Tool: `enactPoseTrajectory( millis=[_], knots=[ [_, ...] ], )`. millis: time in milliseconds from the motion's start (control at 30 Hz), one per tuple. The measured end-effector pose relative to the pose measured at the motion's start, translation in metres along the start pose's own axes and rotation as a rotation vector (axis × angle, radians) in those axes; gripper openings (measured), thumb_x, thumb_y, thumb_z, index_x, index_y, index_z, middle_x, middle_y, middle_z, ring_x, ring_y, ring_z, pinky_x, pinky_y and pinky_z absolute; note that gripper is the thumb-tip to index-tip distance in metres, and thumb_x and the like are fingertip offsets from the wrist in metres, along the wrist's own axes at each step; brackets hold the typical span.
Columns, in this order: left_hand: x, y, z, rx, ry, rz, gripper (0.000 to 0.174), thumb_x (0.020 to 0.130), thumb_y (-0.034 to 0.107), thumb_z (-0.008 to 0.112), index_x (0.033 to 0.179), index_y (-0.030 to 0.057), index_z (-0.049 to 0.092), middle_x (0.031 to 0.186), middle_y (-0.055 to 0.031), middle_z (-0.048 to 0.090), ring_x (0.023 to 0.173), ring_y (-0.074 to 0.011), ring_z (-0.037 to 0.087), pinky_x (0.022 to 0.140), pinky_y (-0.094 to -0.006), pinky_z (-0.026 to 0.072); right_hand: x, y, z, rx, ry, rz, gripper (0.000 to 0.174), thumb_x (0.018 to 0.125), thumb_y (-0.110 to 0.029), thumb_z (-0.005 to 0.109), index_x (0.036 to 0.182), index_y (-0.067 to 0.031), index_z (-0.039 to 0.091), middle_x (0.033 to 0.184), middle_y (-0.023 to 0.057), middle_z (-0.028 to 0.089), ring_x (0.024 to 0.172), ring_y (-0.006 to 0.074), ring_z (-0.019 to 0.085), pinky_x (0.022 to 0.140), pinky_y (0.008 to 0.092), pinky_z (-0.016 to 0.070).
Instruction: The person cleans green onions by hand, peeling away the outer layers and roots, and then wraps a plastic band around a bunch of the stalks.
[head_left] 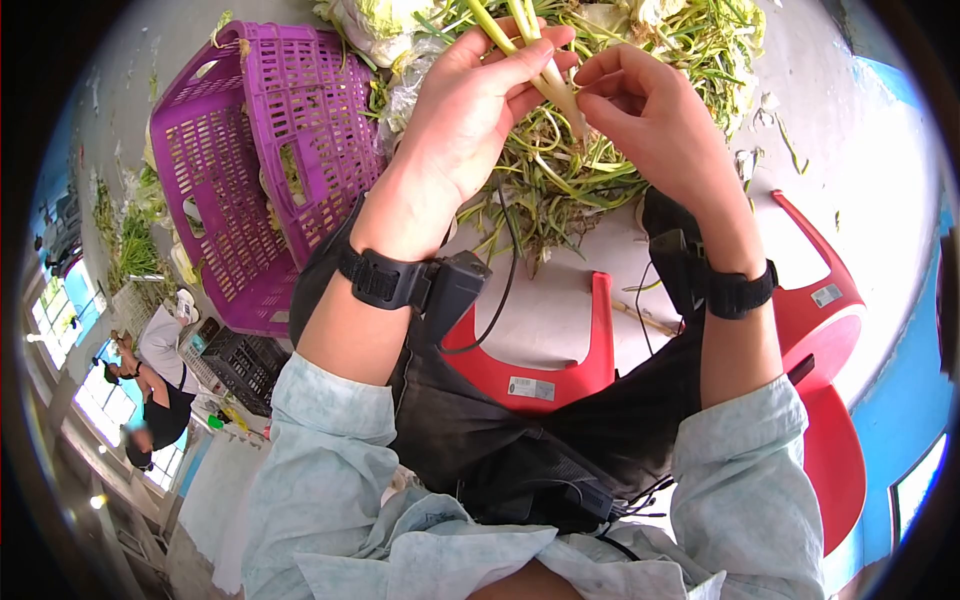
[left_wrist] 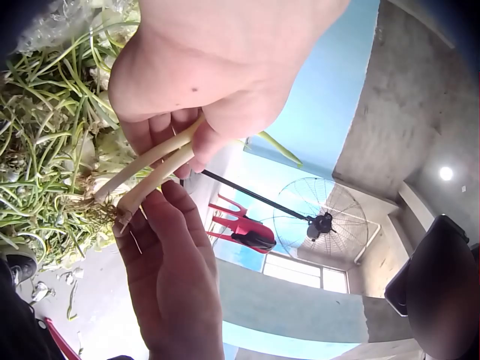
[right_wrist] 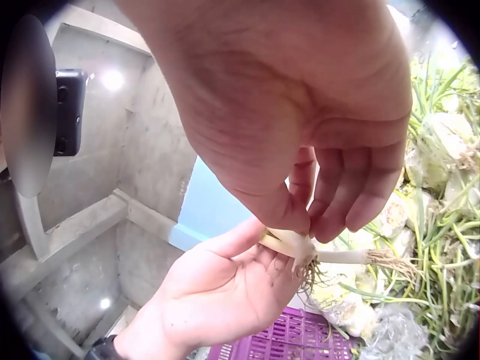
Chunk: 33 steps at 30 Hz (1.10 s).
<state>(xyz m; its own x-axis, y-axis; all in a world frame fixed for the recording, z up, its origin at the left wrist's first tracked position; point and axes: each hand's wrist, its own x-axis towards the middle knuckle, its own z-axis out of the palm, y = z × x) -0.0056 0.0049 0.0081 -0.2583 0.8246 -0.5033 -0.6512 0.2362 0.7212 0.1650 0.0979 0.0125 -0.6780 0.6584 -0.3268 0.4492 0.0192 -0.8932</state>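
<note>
Two pale green onion stalks (head_left: 549, 75) are held by the left hand (head_left: 478, 95), its thumb across them. In the left wrist view the stalks (left_wrist: 155, 166) lie side by side under the thumb of the left hand (left_wrist: 206, 71), their rooty ends pointing away from it. The right hand (head_left: 655, 115) is at the white lower end; in the right wrist view the right hand (right_wrist: 300, 127) pinches one stalk's base (right_wrist: 298, 246) between thumb and forefinger, just above its roots. The other stalk's roots (right_wrist: 394, 262) stick out beyond.
A heap of green onions and leaves (head_left: 560, 180) lies beyond the knees. A purple crate (head_left: 310, 140) stands at the left, red stools (head_left: 590, 375) in front and at the right. Two people (head_left: 155, 375) are far off at the left. A fan (left_wrist: 321, 225) stands behind.
</note>
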Motion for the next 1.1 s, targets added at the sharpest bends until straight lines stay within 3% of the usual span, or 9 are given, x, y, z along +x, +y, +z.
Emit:
enactPoseTrajectory(
  millis=[167,267,367,467,667,767,1100],
  knots=[
    [0.0,-0.001,-0.003,-0.025,-0.024,0.002,0.033,0.103,0.01,0.062,0.134,0.0034,0.053,0.133,-0.0133,0.066,0.117,-0.0225,0.065,0.106,-0.0384,0.0511,-0.002,-0.005,0.0,-0.018,0.008,0.018,0.023,0.089,-0.015,0.07,0.109,-0.0029,0.069,0.092,0.009,0.074,0.08,0.0181,0.07,0.076,0.0323,0.0555],
    [0.0,-0.001,-0.004,-0.037,-0.009,0.001,0.031,0.104,0.01,0.061,0.133,0.0041,0.053,0.133,-0.0129,0.066,0.114,-0.0216,0.065,0.105,-0.0376,0.0512,-0.003,-0.008,-0.002,-0.117,-0.043,-0.014,0.017,0.095,-0.012,0.068,0.106,-0.002,0.062,0.092,0.0007,0.068,0.076,0.0045,0.058,0.068,0.0228,0.0477],
    [-0.001,-0.001,-0.003,-0.045,-0.002,0.009,0.029,0.104,0.01,0.06,0.132,0.0045,0.054,0.132,-0.0126,0.066,0.113,-0.0211,0.065,0.104,-0.0369,0.0509,-0.003,-0.005,0.0,-0.086,-0.033,-0.038,0.015,0.094,-0.012,0.069,0.103,-0.0029,0.061,0.088,-0.0015,0.065,0.072,0.0035,0.053,0.065,0.0222,0.0441],
    [-0.003,0.0,-0.001,-0.051,0.015,0.011,0.028,0.104,0.01,0.06,0.131,0.0048,0.054,0.132,-0.0126,0.065,0.112,-0.0211,0.065,0.104,-0.0369,0.0502,-0.004,-0.01,-0.002,-0.101,-0.037,0.006,0.022,0.088,-0.016,0.07,0.104,-0.0023,0.065,0.093,0.0098,0.073,0.073,0.0193,0.062,0.07,0.0344,0.0516],
    [-0.004,-0.001,-0.002,-0.084,0.019,0.044,0.026,0.104,0.009,0.06,0.129,0.0045,0.055,0.133,-0.0122,0.064,0.112,-0.0222,0.063,0.106,-0.0393,0.0482,-0.005,-0.012,-0.005,-0.101,-0.063,0.027,0.022,0.087,-0.016,0.071,0.103,-0.0023,0.063,0.094,0.0108,0.073,0.071,0.0193,0.059,0.068,0.0351,0.0504],
    [0.004,-0.002,-0.017,-0.141,0.037,0.072,0.026,0.104,0.009,0.06,0.129,0.0038,0.055,0.133,-0.0117,0.063,0.114,-0.0226,0.062,0.108,-0.0408,0.0471,-0.009,-0.015,-0.005,-0.171,-0.057,0.002,0.014,0.092,-0.014,0.069,0.099,-0.005,0.061,0.079,-0.0044,0.057,0.067,0.0047,0.044,0.06,0.0245,0.0387],
    [0.008,0.004,-0.025,-0.23,0.074,0.141,0.025,0.105,0.006,0.057,0.13,0.0023,0.055,0.137,-0.0131,0.06,0.121,-0.0235,0.057,0.114,-0.0426,0.0443,-0.011,-0.004,-0.006,-0.186,-0.088,-0.03,0.014,0.09,-0.014,0.069,0.097,-0.0047,0.06,0.082,-0.0021,0.059,0.069,0.0065,0.047,0.063,0.0252,0.0413]
  ],
)
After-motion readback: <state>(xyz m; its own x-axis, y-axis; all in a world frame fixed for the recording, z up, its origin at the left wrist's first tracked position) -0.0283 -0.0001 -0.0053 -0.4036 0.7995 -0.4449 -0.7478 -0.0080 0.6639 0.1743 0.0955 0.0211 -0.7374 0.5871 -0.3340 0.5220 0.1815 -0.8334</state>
